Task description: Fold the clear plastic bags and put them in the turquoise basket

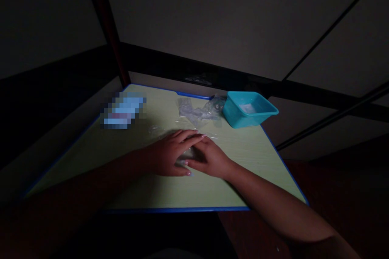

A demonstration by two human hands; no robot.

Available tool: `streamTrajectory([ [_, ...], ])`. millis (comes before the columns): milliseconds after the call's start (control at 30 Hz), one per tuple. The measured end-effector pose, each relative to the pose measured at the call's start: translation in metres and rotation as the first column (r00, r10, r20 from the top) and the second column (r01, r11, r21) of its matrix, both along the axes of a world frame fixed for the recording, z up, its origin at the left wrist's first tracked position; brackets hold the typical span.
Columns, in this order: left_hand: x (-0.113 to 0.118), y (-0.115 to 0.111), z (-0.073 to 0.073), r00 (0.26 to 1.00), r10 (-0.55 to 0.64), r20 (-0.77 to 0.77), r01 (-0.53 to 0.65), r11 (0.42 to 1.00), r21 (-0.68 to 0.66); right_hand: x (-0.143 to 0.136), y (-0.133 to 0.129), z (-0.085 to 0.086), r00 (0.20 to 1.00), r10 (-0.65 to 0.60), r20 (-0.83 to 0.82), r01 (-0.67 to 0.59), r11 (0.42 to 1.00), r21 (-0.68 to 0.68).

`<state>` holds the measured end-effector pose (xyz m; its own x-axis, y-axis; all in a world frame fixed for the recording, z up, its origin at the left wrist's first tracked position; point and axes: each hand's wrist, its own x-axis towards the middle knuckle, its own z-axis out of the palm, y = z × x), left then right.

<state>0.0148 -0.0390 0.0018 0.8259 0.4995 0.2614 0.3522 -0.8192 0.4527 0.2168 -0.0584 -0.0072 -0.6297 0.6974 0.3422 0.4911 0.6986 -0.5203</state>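
Note:
My left hand (168, 153) and my right hand (214, 158) meet low over the middle of the table. The left fingers are stretched out and lie across the right fingers, partly hiding them. Both thumbs point inward, apart from the fingers. In the gap between the hands shows a piece of clear plastic (189, 153); how far it reaches under the palms is hidden. Just beyond the fingertips lies a heap of crumpled clear plastic bags (197, 114).
A turquoise plastic basket (240, 119) with something whitish inside stands at the table's back right corner. A blurred-out light blue object (124, 111) lies at the back left. The pale table (194, 196) has a blue edge, with walls behind and left.

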Motion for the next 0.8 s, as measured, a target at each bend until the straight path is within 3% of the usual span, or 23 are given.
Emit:
streamTrajectory([
  [233,-0.005,0.005,0.006,0.988,-0.002,0.152,0.017,0.995,-0.098,0.001,-0.002,0.006,0.996,-0.079,0.047,0.079,0.997,0.017],
  [500,-0.008,0.013,0.003,0.992,0.083,0.09,-0.081,0.996,-0.032,0.004,-0.002,0.012,0.989,-0.137,0.052,0.139,0.99,-0.025],
  [667,-0.008,0.018,0.008,0.967,0.253,0.044,-0.255,0.965,0.056,0.005,0.0,0.009,0.984,-0.168,0.056,0.171,0.984,-0.043],
  [800,-0.011,0.024,0.012,0.861,0.503,0.077,-0.504,0.864,-0.005,0.006,0.001,0.008,0.984,-0.164,0.07,0.169,0.982,-0.082],
])
